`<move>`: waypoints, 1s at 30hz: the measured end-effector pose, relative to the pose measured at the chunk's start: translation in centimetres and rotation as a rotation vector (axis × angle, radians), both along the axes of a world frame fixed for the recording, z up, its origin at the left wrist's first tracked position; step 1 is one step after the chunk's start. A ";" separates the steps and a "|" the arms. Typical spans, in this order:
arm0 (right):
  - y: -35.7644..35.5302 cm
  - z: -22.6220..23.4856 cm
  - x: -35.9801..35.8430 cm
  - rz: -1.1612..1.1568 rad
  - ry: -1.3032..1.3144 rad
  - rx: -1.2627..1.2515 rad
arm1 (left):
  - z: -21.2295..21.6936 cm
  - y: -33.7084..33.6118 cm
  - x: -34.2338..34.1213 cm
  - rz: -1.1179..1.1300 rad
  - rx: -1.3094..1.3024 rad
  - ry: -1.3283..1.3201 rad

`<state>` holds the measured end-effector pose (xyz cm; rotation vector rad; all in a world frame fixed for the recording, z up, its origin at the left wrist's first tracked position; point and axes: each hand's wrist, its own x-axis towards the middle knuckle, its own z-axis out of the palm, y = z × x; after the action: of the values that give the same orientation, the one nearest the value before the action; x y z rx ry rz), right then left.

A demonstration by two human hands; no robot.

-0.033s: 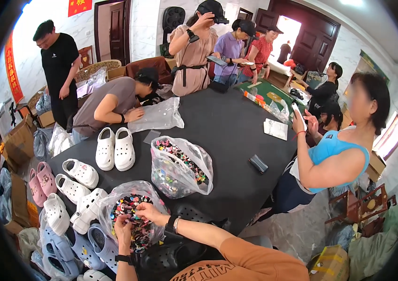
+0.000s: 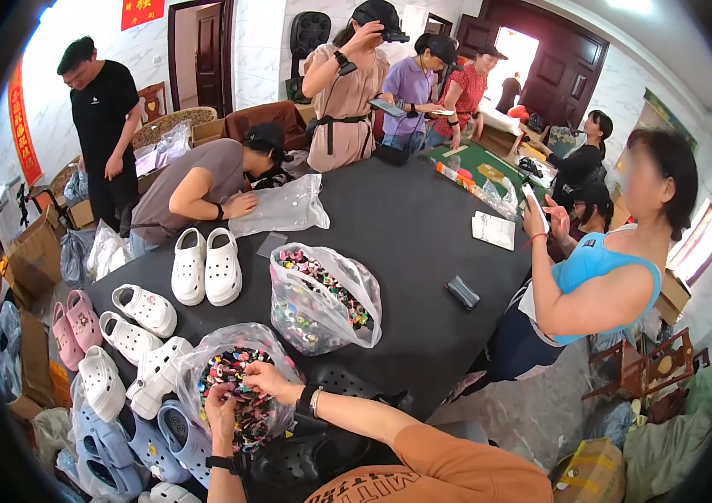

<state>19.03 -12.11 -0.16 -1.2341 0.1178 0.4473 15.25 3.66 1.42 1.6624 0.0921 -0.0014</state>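
Under both hands sits a clear plastic bag (image 2: 226, 369) of small coloured charms on the black desk (image 2: 423, 251). Left hand (image 2: 220, 412) and right hand (image 2: 268, 381) dig into its open mouth, fingers curled among the charms; a firm grasp cannot be told. Beyond the fingers stands a second charm bag (image 2: 322, 298). Left of them lie white clogs (image 2: 205, 267), and a red banner (image 2: 22, 121) hangs on the far wall.

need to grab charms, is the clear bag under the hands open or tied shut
Open. Both the left hand and right hand reach into the mouth of the clear bag, touching the colourful charms inside.
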 end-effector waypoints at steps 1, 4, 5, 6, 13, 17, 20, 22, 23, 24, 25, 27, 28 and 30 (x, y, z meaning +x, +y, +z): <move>0.0 -0.1 0.1 -0.002 -0.002 0.004 | 0.3 0.1 0.0 -0.034 0.057 -0.024; 0.1 -0.3 0.1 -0.012 -0.040 -0.001 | -0.3 -0.2 -0.1 -0.030 0.090 -0.138; 0.3 -0.4 -0.1 -0.023 -0.030 -0.013 | -0.2 -0.3 -0.2 -0.042 0.093 -0.140; 0.4 -0.5 -0.2 -0.035 -0.018 -0.025 | 0.0 -0.2 -0.6 -0.038 0.144 -0.078; 0.4 -0.1 -0.3 -0.012 0.000 -0.056 | -1.1 0.2 -0.7 -0.016 0.157 -0.099; -0.3 0.1 -0.1 -0.030 0.015 -0.029 | 1.2 -0.8 -0.7 -0.046 0.180 -0.030; -0.4 -0.2 0.1 0.003 -0.026 -0.049 | 0.1 -0.2 -0.6 -0.036 0.180 0.005; -0.1 -0.3 -0.2 0.001 -0.032 -0.050 | -0.2 0.1 -0.8 -0.033 0.215 0.021; 0.0 -0.4 -0.2 -0.006 -0.044 -0.056 | -0.6 0.2 -0.9 -0.021 0.196 -0.013; -0.1 -0.4 -0.2 0.016 -0.046 -0.063 | -0.8 0.3 -0.9 -0.011 0.177 -0.047; -0.1 -0.5 -0.2 0.019 -0.044 -0.062 | -1.1 0.3 -0.9 -0.008 0.179 -0.045; 0.0 -0.5 -0.3 0.010 -0.026 -0.050 | -1.4 0.4 -0.9 0.019 0.219 -0.092; 0.0 -0.6 -0.3 0.009 -0.027 -0.048 | -1.4 0.4 -0.9 0.018 0.221 -0.092; -0.2 -0.6 -0.3 0.027 0.007 0.015 | -1.4 0.2 -1.0 0.047 0.235 -0.090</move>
<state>18.70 -12.34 -0.72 -1.2203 0.1037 0.4754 14.29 3.89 0.03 1.8923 0.0647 0.1242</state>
